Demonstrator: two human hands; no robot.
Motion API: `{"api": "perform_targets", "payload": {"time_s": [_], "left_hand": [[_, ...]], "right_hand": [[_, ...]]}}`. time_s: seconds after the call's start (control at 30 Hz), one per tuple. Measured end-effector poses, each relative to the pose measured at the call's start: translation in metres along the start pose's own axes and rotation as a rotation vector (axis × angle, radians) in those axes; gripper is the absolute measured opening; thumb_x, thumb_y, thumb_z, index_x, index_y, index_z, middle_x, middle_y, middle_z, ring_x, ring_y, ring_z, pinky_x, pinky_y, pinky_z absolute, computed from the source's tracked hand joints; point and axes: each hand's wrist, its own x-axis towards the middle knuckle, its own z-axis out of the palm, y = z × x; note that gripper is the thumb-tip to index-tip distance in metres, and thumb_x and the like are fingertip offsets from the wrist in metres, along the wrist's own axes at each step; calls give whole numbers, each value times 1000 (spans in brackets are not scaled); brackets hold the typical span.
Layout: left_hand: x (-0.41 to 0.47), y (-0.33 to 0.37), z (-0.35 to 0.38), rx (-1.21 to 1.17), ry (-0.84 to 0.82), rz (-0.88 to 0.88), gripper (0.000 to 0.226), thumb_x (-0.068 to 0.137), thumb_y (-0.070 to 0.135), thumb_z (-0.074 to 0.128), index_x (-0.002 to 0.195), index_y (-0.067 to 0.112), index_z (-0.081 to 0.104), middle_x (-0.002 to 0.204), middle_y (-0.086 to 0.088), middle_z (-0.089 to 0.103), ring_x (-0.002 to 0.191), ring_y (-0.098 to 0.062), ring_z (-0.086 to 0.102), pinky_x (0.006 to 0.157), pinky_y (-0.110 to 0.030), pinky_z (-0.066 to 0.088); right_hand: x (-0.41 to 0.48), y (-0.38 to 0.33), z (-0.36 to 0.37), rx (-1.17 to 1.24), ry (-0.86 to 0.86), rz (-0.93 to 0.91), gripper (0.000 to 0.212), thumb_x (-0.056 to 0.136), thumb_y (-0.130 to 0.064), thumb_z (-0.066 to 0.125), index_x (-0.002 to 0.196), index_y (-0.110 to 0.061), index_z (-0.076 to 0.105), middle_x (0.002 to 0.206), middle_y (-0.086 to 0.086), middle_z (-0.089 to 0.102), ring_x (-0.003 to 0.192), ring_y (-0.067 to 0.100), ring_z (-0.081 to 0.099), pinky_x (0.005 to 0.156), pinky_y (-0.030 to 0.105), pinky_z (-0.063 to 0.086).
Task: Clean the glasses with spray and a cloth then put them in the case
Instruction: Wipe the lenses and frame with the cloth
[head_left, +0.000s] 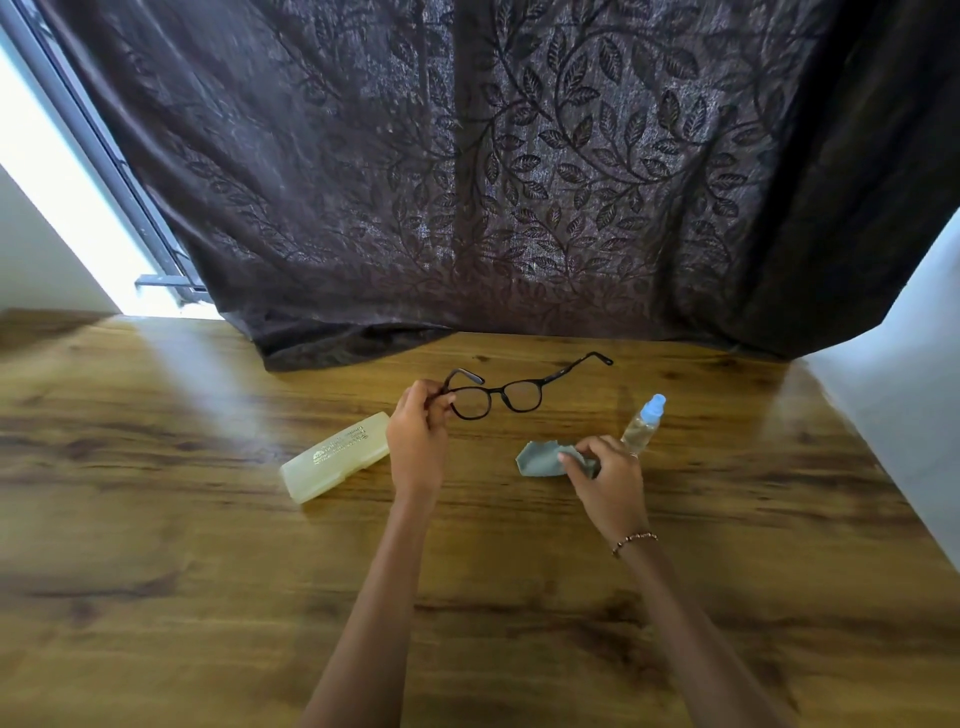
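Left hand (418, 434) pinching glasses (496, 397) aloft, right hand (605, 475) seemingly gripping cloth (540, 460)

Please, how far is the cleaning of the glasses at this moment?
Whether they were already sprayed cannot be told; the spray bottle stands capped on the table. In hand: the left hand holds the glasses by one corner, temples open; the right hand pinches the cloth. Left: wiping the lenses, then putting them in the case, which lies closed.
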Motion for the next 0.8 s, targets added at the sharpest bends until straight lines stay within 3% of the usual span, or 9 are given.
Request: {"api": "perform_targets", "payload": {"time_s": [0.07, 0.17, 0.23, 0.37, 0.47, 0.53, 0.6, 0.67, 0.8], "left_hand": [[-1, 0, 0, -2, -8, 2, 16, 94, 5, 52, 89, 19, 56, 95, -2, 65, 88, -14, 65, 76, -27, 54], [-4, 1, 2, 19, -22, 11, 12, 94, 5, 52, 90, 15, 57, 96, -2, 66, 86, -12, 65, 74, -27, 54], [-5, 1, 4, 39, -34, 25, 7, 94, 8, 52, 93, 11, 58, 94, 1, 64, 83, -11, 62, 71, -27, 53], [-8, 5, 7, 76, -46, 97, 5, 94, 12, 53, 93, 9, 57, 91, 4, 61, 79, -11, 59, 69, -25, 49], [-10, 6, 9, 104, -61, 136, 7, 95, 14, 52, 93, 9, 56, 91, 5, 60, 78, -5, 56, 68, -21, 46], [-11, 6, 9, 116, -67, 150, 7, 95, 15, 51, 93, 10, 56, 92, 4, 61, 78, -7, 56, 68, -23, 48], [-10, 6, 9, 129, -62, 158, 8, 95, 14, 51, 94, 9, 57, 93, 4, 61, 78, -9, 57, 68, -26, 49], [-10, 6, 8, 140, -57, 147, 8, 95, 13, 51, 95, 9, 57, 93, 5, 61, 79, -10, 57, 68, -29, 50], [-10, 6, 9, 136, -68, 141, 9, 95, 13, 50, 96, 7, 58, 94, 1, 62, 81, -14, 59, 69, -33, 52]], "right_hand": [[-3, -13, -2, 220, 18, 133, 14, 85, -28, 68, 82, -16, 62, 80, -2, 64, 73, 9, 61, 58, 15, 48], [-3, -37, -1, 703, 32, 370, 12, 85, -21, 68, 85, -11, 61, 89, 3, 70, 80, 14, 70, 68, 26, 58], [-2, -52, 2, 765, 76, 367, 13, 85, -20, 69, 87, -10, 62, 88, 4, 71, 74, 10, 70, 61, 23, 57], [-1, -80, 7, 496, 254, 81, 13, 84, -21, 69, 78, -15, 60, 68, -7, 64, 57, -4, 58, 49, 6, 41], [4, -87, 8, 39, 362, -311, 16, 85, -14, 67, 73, -11, 57, 74, -5, 58, 72, 4, 51, 72, 15, 41], [8, -83, 10, -72, 364, -428, 16, 87, -12, 63, 73, -10, 56, 75, -2, 58, 73, 11, 51, 74, 21, 41], [7, -84, 9, 85, 313, -333, 16, 89, -14, 60, 74, -13, 54, 67, -3, 57, 61, 9, 52, 60, 18, 42], [5, -84, 8, 327, 240, -123, 15, 92, -21, 58, 78, -16, 54, 64, -4, 60, 55, 7, 55, 46, 16, 42], [7, -80, 7, 597, 157, 237, 10, 88, -36, 64, 84, -29, 58, 80, -6, 67, 73, 7, 66, 61, 20, 55]]}}
